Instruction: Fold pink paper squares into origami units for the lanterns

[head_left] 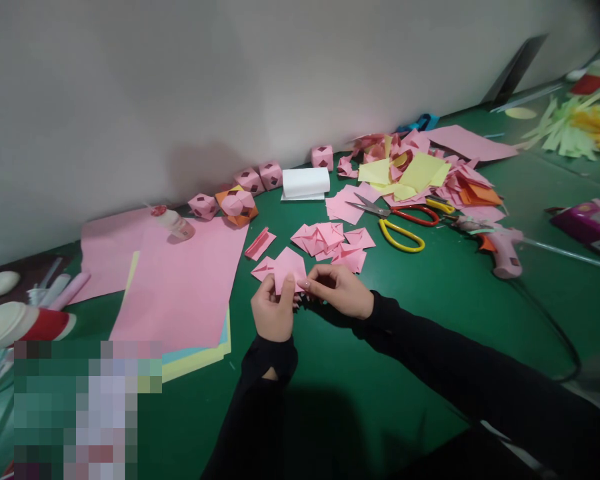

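A small pink square of paper [289, 265] is held between both hands above the green table [340, 373]. My left hand [273, 308] grips it from below, thumb on its face. With thumb and forefinger my right hand [341, 291] pinches its right corner. Just behind lie several folded pink paper pieces [320, 239] in a loose pile. A narrow folded pink strip [260, 244] rests to their left. Scissors [399, 223] with red and yellow handles lie half open beyond my right hand.
Large pink sheets [180, 287] lie at left with a small bottle [174, 223] on them. Folded paper cubes [250, 180] and a white pad [306, 183] line the wall. Paper scraps [420, 173] heap at back right, near a corded glue gun [505, 250]. A lidded cup [30, 325] lies left.
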`<state>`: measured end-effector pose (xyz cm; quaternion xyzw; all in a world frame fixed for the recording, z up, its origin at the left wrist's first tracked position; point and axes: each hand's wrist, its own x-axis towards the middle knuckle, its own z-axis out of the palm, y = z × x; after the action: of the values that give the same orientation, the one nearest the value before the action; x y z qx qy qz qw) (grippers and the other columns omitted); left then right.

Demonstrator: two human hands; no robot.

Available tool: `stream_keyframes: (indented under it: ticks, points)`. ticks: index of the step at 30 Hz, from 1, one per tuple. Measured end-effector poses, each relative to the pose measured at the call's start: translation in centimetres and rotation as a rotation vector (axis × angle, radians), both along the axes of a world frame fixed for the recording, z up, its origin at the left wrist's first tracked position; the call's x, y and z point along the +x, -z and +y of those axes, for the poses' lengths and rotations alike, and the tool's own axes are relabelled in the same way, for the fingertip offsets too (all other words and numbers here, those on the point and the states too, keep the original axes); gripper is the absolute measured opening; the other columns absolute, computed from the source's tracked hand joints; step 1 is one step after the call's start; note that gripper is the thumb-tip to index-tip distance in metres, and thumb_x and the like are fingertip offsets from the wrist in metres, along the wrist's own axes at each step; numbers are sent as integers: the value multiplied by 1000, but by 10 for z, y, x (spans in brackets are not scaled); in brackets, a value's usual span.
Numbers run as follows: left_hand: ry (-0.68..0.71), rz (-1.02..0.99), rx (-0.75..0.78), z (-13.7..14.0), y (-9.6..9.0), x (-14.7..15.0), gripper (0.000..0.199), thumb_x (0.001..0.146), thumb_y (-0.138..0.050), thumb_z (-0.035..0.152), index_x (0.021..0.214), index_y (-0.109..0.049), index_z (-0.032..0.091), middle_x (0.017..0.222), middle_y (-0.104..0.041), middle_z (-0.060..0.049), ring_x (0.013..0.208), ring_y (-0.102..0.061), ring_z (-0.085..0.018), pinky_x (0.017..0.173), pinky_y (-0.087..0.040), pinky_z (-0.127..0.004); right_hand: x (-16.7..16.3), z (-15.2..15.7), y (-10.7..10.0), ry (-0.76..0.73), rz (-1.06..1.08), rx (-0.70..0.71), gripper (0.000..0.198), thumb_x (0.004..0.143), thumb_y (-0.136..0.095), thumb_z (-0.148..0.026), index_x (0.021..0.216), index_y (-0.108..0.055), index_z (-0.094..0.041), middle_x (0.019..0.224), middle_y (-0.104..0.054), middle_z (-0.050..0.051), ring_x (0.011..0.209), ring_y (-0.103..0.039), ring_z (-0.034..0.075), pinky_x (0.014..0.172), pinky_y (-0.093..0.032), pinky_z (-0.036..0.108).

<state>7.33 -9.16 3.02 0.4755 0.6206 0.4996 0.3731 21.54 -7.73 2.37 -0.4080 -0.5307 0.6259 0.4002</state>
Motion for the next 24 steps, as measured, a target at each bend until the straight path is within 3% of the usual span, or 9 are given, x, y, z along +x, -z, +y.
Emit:
stream_keyframes:
  ticks: [8, 16, 24]
  points:
    - [-10, -2, 28, 1, -1, 0, 31, 74, -65, 44, 62, -53, 18, 46, -51, 5, 39, -51, -10, 39, -42, -19, 0, 0, -3, -19, 43, -58, 42, 72, -73, -56, 70, -58, -17, 63, -60, -1, 53, -52, 9, 52, -41, 24]
    - [54, 17, 77, 1, 0, -2, 26, 77, -65, 41, 74, -64, 15, 57, -59, 2, 47, -52, -11, 44, -44, -20, 1, -1, -1, -51, 47, 23, 34, 76, -72, -50, 71, -62, -17, 67, -65, 1, 59, -57, 12, 58, -44, 26]
    - [42, -52, 34, 2, -2, -3, 27, 72, -68, 41, 68, -64, 15, 51, -56, 2, 44, -49, -10, 43, -42, -21, 0, -1, 3, -58, -21, 6, 32, 79, -69, -46, 76, -58, -17, 68, -61, 0, 57, -54, 10, 54, -45, 24]
